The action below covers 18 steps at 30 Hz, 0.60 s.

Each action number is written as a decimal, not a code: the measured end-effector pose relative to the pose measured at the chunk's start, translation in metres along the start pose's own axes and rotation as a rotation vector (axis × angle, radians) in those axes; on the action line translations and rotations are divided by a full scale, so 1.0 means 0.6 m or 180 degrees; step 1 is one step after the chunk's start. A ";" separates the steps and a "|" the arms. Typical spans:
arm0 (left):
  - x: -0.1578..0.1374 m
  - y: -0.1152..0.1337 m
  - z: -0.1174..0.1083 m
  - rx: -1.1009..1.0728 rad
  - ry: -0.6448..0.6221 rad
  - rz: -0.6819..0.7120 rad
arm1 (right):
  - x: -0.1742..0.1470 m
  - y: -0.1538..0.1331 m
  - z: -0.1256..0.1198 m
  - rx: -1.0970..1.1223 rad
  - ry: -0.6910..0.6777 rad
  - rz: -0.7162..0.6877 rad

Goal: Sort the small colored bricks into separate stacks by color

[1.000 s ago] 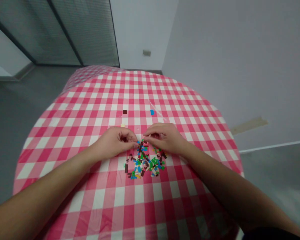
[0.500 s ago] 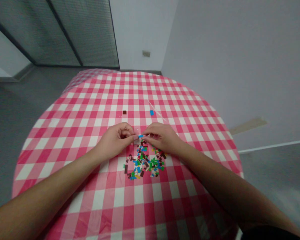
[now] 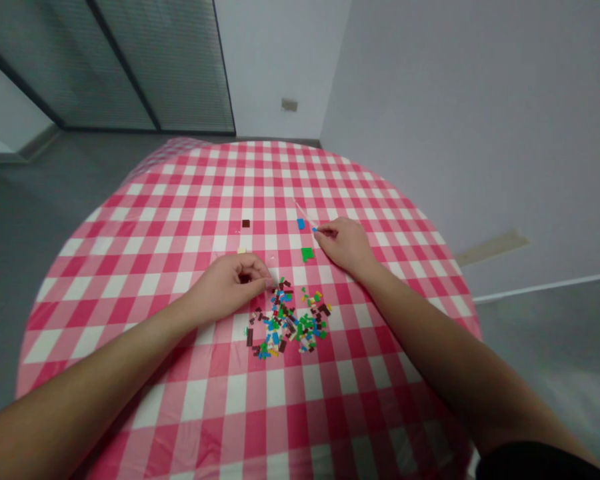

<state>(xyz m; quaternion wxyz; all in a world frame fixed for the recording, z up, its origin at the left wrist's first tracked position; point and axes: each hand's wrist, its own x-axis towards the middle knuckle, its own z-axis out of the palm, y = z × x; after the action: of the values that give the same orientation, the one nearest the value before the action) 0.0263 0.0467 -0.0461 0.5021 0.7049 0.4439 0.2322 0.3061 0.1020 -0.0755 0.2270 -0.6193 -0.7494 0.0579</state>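
Observation:
My right hand [image 3: 344, 244] pinches a small blue building brick [image 3: 315, 229] at its fingertips, just right of a larger blue brick [image 3: 301, 224] on the cloth. Below that brick lies a green brick [image 3: 307, 254]. My left hand [image 3: 233, 285] is curled with thumb and forefinger together at the upper left edge of a loose pile of small bricks [image 3: 287, 323]. What the left fingertips hold, if anything, I cannot make out. A pale yellow brick [image 3: 242, 251] shows just beyond the left knuckles, and a dark brown brick [image 3: 245, 223] lies farther back.
The round table wears a red and white checked cloth [image 3: 215, 393]. A thin clear strip [image 3: 305, 213] lies slantwise near the blue bricks. A grey wall [image 3: 455, 133] stands close on the right, and a glass partition [image 3: 190, 67] stands behind at left.
My right hand has moved away from the left, up and to the right, carrying the small blue brick beside the larger one. The green and pale yellow bricks have come into sight. My left hand stays near the pile.

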 end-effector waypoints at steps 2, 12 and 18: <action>-0.001 0.002 -0.001 0.0008 -0.0027 -0.0024 | -0.003 -0.001 -0.001 -0.0056 0.0022 -0.0100; -0.002 0.003 0.001 -0.0032 -0.0055 0.0007 | -0.006 -0.013 -0.002 -0.0395 -0.0096 -0.0548; -0.004 0.005 0.004 -0.0130 -0.0092 -0.0068 | -0.009 -0.020 0.006 -0.0626 -0.0146 -0.0299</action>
<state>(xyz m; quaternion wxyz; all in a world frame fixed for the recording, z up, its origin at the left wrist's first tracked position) 0.0281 0.0433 -0.0437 0.5251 0.6931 0.4393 0.2257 0.2945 0.0949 -0.0759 0.1504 -0.6012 -0.7847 -0.0125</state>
